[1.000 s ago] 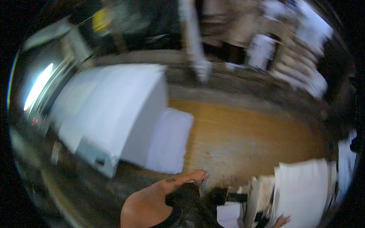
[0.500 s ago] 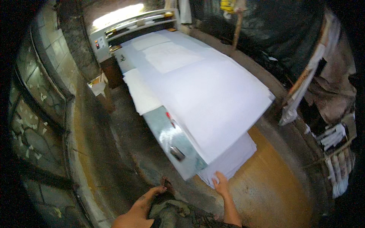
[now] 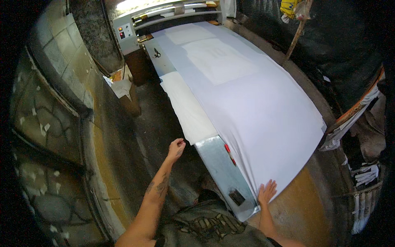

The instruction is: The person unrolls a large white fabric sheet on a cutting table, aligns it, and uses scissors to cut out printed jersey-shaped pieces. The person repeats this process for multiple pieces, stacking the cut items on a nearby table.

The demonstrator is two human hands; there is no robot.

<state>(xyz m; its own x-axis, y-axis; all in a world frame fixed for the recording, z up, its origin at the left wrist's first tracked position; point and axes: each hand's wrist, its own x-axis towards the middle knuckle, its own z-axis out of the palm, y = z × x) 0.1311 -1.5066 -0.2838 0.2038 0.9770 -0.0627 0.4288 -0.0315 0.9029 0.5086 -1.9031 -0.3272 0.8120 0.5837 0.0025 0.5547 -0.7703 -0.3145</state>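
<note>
A large white fabric sheet (image 3: 263, 119) is spread over a long metal table, its near corner hanging at the front end. My right hand (image 3: 267, 191) lies on that corner with its fingers spread. Beside the table's left edge, my left hand (image 3: 177, 149) is raised with the fingers curled in, and nothing shows in it. A narrower cream-white cloth strip (image 3: 187, 109) lies along that edge. Between strip and corner, the bare metal tabletop (image 3: 212, 158) carries a red-and-white slim object (image 3: 230, 154) and a dark block (image 3: 236, 197).
A roller machine (image 3: 177, 16) with a control box (image 3: 126, 35) stands at the table's far end. Scissors (image 3: 156, 53) lie near it. Left of the table is an open carton (image 3: 123, 88). Black sheeting and a wooden pole (image 3: 297, 35) are at right.
My right hand has gone from the stacked cloth below the table end up to the sheet's corner, which now drapes lower. My left hand has risen forward beside the table. The view has shifted.
</note>
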